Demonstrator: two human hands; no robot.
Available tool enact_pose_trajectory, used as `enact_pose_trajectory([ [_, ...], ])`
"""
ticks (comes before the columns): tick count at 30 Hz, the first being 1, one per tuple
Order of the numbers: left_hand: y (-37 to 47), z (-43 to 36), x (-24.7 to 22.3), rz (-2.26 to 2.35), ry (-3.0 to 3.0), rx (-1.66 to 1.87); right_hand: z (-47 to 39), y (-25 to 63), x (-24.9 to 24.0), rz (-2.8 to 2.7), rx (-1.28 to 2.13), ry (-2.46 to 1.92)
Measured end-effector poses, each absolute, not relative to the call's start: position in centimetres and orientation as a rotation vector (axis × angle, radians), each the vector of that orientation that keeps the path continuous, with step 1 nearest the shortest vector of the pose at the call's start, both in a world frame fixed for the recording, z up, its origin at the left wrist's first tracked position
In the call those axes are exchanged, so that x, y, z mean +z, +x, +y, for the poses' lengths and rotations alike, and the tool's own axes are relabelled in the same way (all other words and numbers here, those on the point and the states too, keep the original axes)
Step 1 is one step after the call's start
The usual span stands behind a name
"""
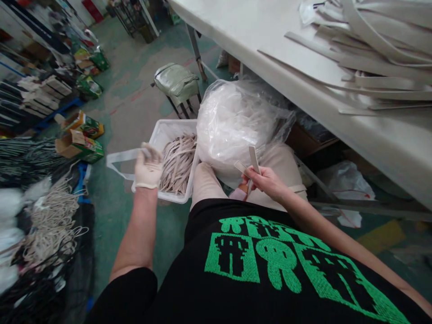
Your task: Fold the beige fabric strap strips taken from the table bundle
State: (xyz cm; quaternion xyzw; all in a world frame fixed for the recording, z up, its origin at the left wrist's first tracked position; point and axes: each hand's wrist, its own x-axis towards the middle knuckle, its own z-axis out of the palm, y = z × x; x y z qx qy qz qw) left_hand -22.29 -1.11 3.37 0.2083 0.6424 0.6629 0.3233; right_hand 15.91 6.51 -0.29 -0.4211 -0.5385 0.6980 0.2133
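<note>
My left hand [148,168], in a pale glove, is closed with its fingers curled up over the left edge of a white plastic bin [153,139]. From it a whitish flat strap [119,161], blurred, loops out to the left. A heap of beige strips [179,162] lies in the bin. My bare right hand [261,177] pinches a beige strip [254,158] above my lap; another narrow end shows beside its fingertips. Beyond it, against the bin, sits a large clear plastic bag [236,117] filled with pale material.
A long pale table [243,27] at the right carries piled flat strips [381,58]. A stool with a green cover [177,81] stands behind the bin. To the left are open cartons [81,144] and bundled cords [50,220] on the green floor.
</note>
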Motion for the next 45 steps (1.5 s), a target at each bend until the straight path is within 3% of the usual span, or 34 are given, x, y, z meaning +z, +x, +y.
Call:
enact_pose_trajectory([
  [3,-13.4,-1.6,-2.0,1.528,0.431,1.545,5.7,15.4,-0.2,-1.571,1.997,-1.152],
  [6,-7.4,-2.1,-4.5,1.328,0.125,1.455,5.1,15.1,-0.2,-1.689,2.023,-1.138],
  [15,-3.5,-2.0,-3.4,0.992,-0.551,1.494,4.2,14.0,-1.8,-2.082,1.770,-1.153],
  [23,-2.7,-1.8,-3.3,1.003,-0.502,1.497,4.3,12.6,-0.1,-2.634,1.067,-1.317],
  [31,-1.9,-2.1,-2.6,1.002,-0.436,1.475,4.1,11.7,-0.7,-2.818,0.873,-1.306],
  [36,-0.5,-2.0,-3.5,1.067,-0.356,1.478,4.4,10.7,-0.6,-2.786,0.951,-1.270],
  [42,-2.8,-1.6,-2.2,1.079,-0.397,1.627,6.4,13.2,1.3,-2.553,1.448,-1.185],
  [45,-3.0,-1.9,-1.3,1.066,-0.390,1.649,6.9,14.2,1.7,-2.477,1.422,-1.159],
])
